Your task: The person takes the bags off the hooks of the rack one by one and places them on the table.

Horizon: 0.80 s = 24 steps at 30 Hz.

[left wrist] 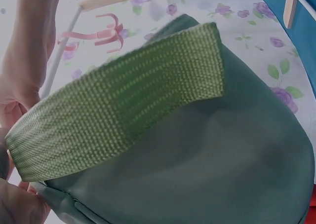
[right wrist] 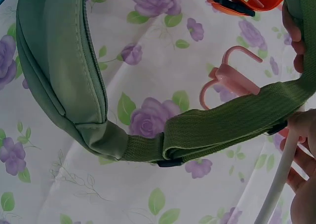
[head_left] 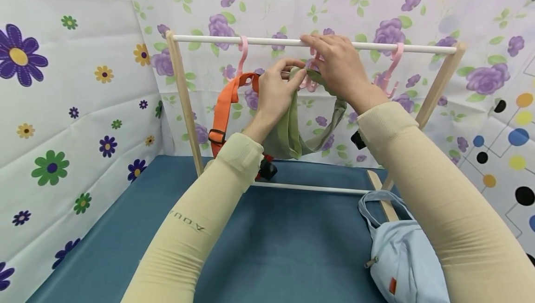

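A green waist bag (left wrist: 197, 150) hangs from my left hand (head_left: 277, 87), whose thumb and fingers pinch its webbing strap (left wrist: 118, 100) just below the rack's white rod (head_left: 267, 41). Beside it, my right hand (head_left: 340, 66) is up at the rod, its fingers curled over the top of a pink hook (head_left: 309, 82). In the right wrist view the strap (right wrist: 232, 118) runs past that hook's prongs (right wrist: 237, 81) toward both hands. Whether the strap rests on a prong cannot be told. The bag's body (right wrist: 59, 51) hangs below.
Left on the rod, a pink hook (head_left: 243, 57) carries an orange strap (head_left: 223, 110) with a black buckle. Another pink hook (head_left: 393, 71) hangs at the right. A light blue bag (head_left: 407, 252) lies on the blue tabletop (head_left: 288, 247), by the rack's wooden foot (head_left: 382, 194).
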{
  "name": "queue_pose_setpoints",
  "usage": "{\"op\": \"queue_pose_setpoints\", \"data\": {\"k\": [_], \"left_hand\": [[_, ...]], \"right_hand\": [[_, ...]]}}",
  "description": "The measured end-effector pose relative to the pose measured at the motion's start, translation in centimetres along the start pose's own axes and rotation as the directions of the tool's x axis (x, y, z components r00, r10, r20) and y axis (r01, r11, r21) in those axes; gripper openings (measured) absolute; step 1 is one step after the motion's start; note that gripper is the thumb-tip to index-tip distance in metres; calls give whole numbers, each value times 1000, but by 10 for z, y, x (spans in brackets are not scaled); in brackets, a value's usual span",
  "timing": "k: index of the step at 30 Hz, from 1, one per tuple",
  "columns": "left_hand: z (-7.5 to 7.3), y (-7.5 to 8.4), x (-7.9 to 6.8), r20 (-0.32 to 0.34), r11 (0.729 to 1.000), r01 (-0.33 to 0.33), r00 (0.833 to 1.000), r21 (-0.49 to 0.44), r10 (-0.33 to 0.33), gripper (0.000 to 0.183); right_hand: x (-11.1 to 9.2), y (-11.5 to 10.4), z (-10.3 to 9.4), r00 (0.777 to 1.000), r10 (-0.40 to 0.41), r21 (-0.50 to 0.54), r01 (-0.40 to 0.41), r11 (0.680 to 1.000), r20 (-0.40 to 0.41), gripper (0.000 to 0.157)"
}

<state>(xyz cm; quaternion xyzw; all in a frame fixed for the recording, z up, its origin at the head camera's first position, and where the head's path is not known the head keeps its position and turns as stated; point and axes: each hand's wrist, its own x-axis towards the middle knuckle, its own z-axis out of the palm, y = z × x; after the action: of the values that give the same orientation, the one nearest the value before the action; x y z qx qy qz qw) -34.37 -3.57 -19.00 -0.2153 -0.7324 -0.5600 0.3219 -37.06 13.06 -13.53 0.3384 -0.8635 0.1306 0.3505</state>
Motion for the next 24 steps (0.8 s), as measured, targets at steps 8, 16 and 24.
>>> {"op": "queue_pose_setpoints", "data": {"k": [8, 16, 24], "left_hand": [[-3, 0, -10, -13, 999, -41, 999, 3, 41, 17], [-5, -6, -21, -4, 1000, -19, 1000, -14, 19, 19], [-7, -17, -33, 15, 996, 6, 1000, -93, -5, 18]], "right_hand": [[0, 2, 3, 999, -36, -12, 35, 999, -31, 51], [0, 2, 5, 998, -48, -20, 47, 999, -30, 51], [-1, 3, 6, 998, -60, -35, 59, 998, -34, 49]]}}
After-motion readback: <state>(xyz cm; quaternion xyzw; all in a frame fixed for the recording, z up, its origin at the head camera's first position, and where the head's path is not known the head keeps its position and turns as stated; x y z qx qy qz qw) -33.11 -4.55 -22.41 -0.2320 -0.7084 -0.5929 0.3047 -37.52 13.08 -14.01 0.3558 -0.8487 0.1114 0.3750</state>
